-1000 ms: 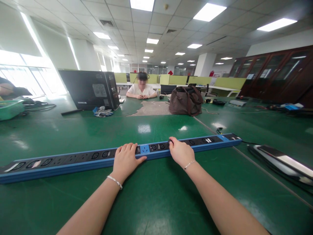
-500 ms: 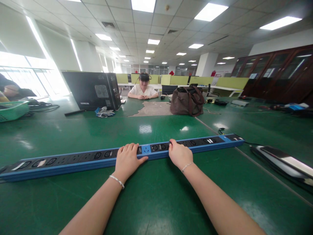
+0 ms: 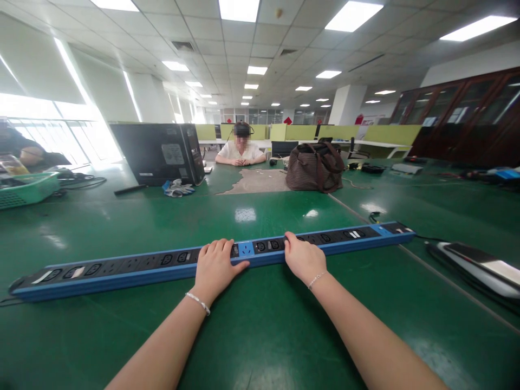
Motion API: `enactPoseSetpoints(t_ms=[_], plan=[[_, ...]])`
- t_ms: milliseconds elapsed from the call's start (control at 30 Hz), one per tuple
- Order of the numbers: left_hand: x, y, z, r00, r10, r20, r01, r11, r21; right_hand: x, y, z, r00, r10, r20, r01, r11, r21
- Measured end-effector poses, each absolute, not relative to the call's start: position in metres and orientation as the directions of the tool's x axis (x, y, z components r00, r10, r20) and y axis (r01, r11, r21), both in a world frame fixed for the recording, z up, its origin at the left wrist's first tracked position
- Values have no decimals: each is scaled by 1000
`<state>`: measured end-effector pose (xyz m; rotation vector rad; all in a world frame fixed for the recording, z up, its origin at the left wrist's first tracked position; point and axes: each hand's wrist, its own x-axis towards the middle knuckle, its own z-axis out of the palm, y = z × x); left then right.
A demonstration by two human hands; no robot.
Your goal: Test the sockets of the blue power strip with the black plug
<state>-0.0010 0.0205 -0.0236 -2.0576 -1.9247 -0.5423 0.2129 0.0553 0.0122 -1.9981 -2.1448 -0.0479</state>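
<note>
A long blue-and-black power strip (image 3: pixel 154 267) lies slantwise across the green table, its right end farther from me. Black sockets and a few blue ones line its top. My left hand (image 3: pixel 216 266) is wrapped over the strip left of the middle blue socket, fingers across the top and thumb along the near side. To the right of that socket, my right hand (image 3: pixel 305 258) is closed on the strip with the thumb on top; its other fingers are mostly hidden. Both hands wear a thin bracelet at the wrist.
A black computer case (image 3: pixel 156 153), gloves (image 3: pixel 177 188) and a brown bag (image 3: pixel 313 168) stand farther back. To the left is a green basket (image 3: pixel 28 190); a black-and-silver device (image 3: pixel 475 265) lies at right. A person (image 3: pixel 240 149) sits across the table, and another is at far left.
The whole view has shifted slightly, so everything appears a little farther right. Both hands keep their hold on the power strip, which shows no clear movement on the table.
</note>
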Motion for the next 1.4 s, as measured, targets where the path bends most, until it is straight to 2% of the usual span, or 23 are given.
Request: enactPoseSetpoints(t_ms=[100,267,333,733,867,967,1033,1067,1167,1267,1400], plan=[[-1,21,-24,40,896,443,995,-75,62,217,59,14,-107,971,212,982,137,-132],[0,21,-24,34,898,438,995,-70,66,223,72,16,-42,994,98,938,73,-340],[0,21,-24,36,897,441,995,-72,65,224,76,14,-21,995,94,924,55,-379],[0,20,-23,26,899,437,996,-64,70,224,78,6,-18,991,133,909,72,-411],[0,21,-24,35,893,448,996,-71,63,223,79,2,-15,987,160,884,88,-459],[0,21,-24,36,893,449,995,-72,63,231,76,22,27,971,239,761,135,-634],[0,21,-24,43,892,451,995,-77,59,243,69,48,105,954,280,522,186,-832],[0,20,-23,47,890,453,995,-81,56,250,65,62,151,932,329,414,242,-877],[1,19,-22,46,892,450,995,-80,56,265,55,92,257,870,421,290,347,-892],[1,19,-22,36,895,444,995,-73,67,264,55,90,235,905,356,271,291,-918],[1,20,-23,47,885,463,994,-86,63,239,63,61,117,967,228,245,194,-950]])
